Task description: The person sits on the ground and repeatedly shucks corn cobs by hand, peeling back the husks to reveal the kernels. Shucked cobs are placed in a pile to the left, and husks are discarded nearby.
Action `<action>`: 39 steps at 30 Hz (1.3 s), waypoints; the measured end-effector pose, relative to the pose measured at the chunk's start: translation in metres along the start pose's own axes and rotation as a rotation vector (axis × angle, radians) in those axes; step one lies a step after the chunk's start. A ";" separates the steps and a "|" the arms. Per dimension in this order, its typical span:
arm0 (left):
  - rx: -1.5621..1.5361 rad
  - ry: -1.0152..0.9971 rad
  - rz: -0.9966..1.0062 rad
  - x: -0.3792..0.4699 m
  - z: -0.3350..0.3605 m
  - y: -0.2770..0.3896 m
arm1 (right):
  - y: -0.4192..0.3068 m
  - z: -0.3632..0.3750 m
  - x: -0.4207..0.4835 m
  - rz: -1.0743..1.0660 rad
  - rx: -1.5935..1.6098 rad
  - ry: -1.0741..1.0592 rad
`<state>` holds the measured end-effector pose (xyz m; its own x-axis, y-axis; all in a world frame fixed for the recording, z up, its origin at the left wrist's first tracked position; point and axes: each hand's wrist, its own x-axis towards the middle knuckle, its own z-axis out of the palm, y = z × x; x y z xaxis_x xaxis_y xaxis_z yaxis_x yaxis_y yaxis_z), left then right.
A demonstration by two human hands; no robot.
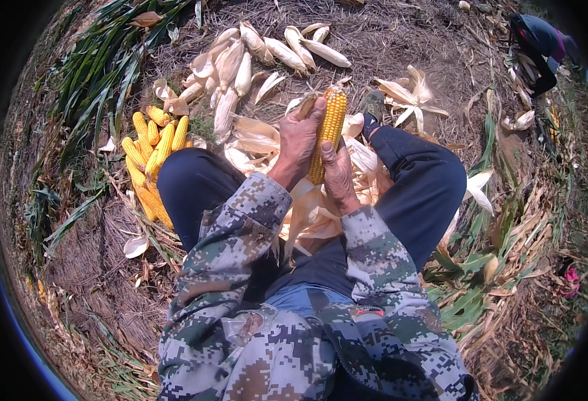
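Both my hands are on one ear of yellow corn point(332, 118), held nearly upright above my lap with most of its kernels bare. My left hand point(298, 138) grips its left side, and a strip of dry husk point(308, 104) sticks out by the thumb. Lower down, my right hand point(340, 173) holds the cob from the right, thumb across the kernels. Pale husk point(306, 200) hangs beneath the cob's lower end. Loose dry husks point(254, 143) lie heaped between my legs, partly hidden by my hands.
Several husked cobs point(156, 145) are piled beside my left knee. Unhusked ears point(228, 67) lie ahead on the straw-covered soil. Green corn leaves point(108, 60) spread at the upper left, cut stalks point(519, 220) at the right. Another person point(539, 45) bends at the upper right.
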<state>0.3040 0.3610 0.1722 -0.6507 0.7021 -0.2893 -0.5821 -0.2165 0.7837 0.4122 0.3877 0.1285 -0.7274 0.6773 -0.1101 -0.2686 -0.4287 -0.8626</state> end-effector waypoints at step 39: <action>0.877 -0.008 0.427 -0.005 0.003 0.011 | 0.010 -0.019 -0.004 0.129 0.243 0.043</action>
<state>0.3025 0.3575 0.1838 -0.7175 0.6870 0.1150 0.2738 0.1263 0.9535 0.4247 0.3922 0.1108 -0.7397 0.6300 -0.2366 -0.3227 -0.6406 -0.6968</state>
